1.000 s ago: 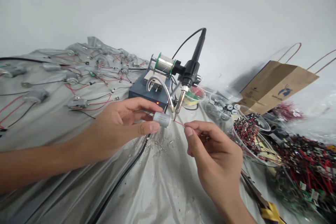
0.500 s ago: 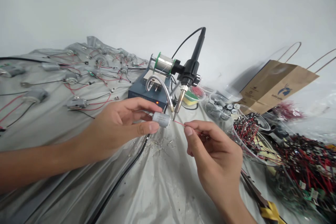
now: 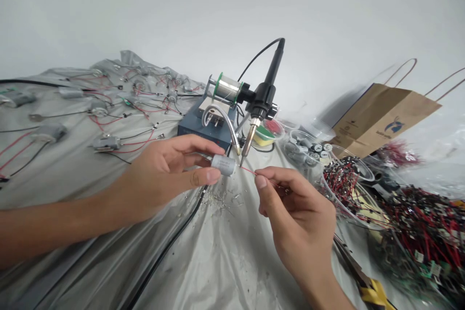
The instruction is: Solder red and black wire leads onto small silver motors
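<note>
The small DC motor (image 3: 223, 165) at the centre is dull silver, and the thin wire (image 3: 248, 171) beside it is red. The plastic sheet (image 3: 214, 261) is pale grey with lighter creases. Above centre, the soldering station (image 3: 192, 128) is slate blue, and the solder spool (image 3: 228, 88) is silver with green rims. The sponge (image 3: 262, 137) to its right shows yellow and green. At upper right, the paper bag (image 3: 381, 116) is kraft brown with a dark blue logo. The wire heap (image 3: 425, 223) at lower right mixes red and black.
</note>
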Action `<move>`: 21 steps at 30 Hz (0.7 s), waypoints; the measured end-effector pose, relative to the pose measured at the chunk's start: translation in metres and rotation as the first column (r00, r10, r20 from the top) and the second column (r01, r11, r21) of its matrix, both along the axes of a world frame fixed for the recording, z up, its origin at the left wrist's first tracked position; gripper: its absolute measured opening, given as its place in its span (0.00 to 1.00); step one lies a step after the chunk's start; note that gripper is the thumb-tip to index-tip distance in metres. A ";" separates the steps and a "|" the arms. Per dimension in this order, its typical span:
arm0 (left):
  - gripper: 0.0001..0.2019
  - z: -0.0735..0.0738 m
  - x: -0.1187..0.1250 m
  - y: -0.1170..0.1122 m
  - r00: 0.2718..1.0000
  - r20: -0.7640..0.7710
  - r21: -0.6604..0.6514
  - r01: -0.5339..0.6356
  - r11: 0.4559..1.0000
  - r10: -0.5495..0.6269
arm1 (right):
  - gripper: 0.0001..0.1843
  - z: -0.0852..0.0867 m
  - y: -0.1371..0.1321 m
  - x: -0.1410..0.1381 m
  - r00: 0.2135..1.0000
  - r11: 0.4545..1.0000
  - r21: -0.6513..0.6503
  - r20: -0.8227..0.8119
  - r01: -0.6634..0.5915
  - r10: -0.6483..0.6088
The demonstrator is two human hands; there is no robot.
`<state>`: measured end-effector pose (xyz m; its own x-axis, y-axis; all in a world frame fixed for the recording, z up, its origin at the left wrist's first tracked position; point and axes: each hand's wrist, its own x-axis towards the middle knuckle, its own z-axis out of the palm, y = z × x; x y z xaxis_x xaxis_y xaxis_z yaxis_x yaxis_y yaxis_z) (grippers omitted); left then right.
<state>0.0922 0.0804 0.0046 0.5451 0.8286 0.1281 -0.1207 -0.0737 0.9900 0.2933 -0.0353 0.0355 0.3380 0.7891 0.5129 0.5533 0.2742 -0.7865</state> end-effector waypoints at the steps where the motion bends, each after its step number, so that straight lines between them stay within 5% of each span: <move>1: 0.18 0.000 0.000 0.000 1.000 0.003 0.003 -0.002 1.000 0.002 | 0.02 0.000 0.000 0.000 1.000 1.000 0.000 -0.002 -0.001 0.001; 21: 0.19 0.003 0.000 -0.001 0.999 -0.033 -0.015 -0.001 1.000 0.000 | 0.02 0.001 0.001 0.000 1.000 1.000 0.006 -0.007 -0.002 0.002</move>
<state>0.0922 0.0790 0.0071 0.5484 0.8304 0.0978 -0.0879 -0.0591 0.9944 0.2932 -0.0348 0.0368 0.3398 0.7869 0.5151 0.5474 0.2799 -0.7887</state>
